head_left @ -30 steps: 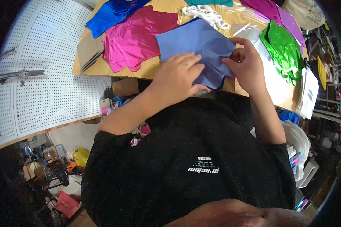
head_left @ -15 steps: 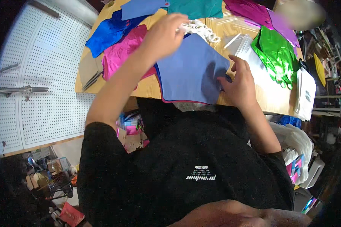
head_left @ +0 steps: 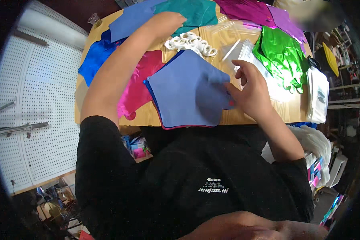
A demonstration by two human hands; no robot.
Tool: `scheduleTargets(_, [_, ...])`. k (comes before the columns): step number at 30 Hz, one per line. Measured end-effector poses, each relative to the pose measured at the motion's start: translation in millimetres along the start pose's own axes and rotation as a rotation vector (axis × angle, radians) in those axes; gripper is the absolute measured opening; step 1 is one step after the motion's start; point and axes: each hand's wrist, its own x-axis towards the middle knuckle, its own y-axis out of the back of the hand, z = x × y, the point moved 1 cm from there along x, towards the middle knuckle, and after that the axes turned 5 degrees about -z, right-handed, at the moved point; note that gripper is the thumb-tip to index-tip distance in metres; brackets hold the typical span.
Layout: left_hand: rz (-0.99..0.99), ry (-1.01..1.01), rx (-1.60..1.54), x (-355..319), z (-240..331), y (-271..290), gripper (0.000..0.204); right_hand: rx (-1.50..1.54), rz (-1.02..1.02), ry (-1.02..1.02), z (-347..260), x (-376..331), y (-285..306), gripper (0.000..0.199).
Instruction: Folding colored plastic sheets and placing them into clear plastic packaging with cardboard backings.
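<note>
A stack of flat, glossy foil pieces (head_left: 186,90) lies at the front of the table, periwinkle blue on top. Darker blue and red edges peek out beneath it. My right hand (head_left: 250,90) hovers at the stack's right corner, thumb and fingers apart, with nothing visible between them. Farther off, my left hand (head_left: 167,23) reaches over the teal foil pieces (head_left: 202,14) at the back of the table. Its fingers bend down toward them and are mostly hidden, so I cannot tell whether they grip. A pile of white rings (head_left: 192,43) sits between the teal pieces and the stack.
Pink-red foil pieces (head_left: 142,86), blue ones (head_left: 98,54) and another periwinkle one (head_left: 134,20) lie on the left. Clear plastic sleeves (head_left: 244,52), green foil pieces (head_left: 282,54) and purple ones (head_left: 244,11) cover the right. A white pegboard (head_left: 48,108) stands left of the wooden table.
My left hand has moved from beside the white rings to the teal pieces. The view has shifted, and the front stack shows lower in it. My right hand stays by the stack's right corner.
</note>
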Motion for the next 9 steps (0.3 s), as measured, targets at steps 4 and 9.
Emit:
scheduleTargets(4, [-0.054,0.082,0.082,0.5,-3.1,-5.7,0.033,-0.037,-0.018,0.06,2.7,18.6,3.1,0.059])
scheduleTargets(9, [0.242,0.266,-0.297,-4.4,-22.5,-13.1,0.031,-0.171,-0.021,0.214,9.4,65.3,-1.1,0.053])
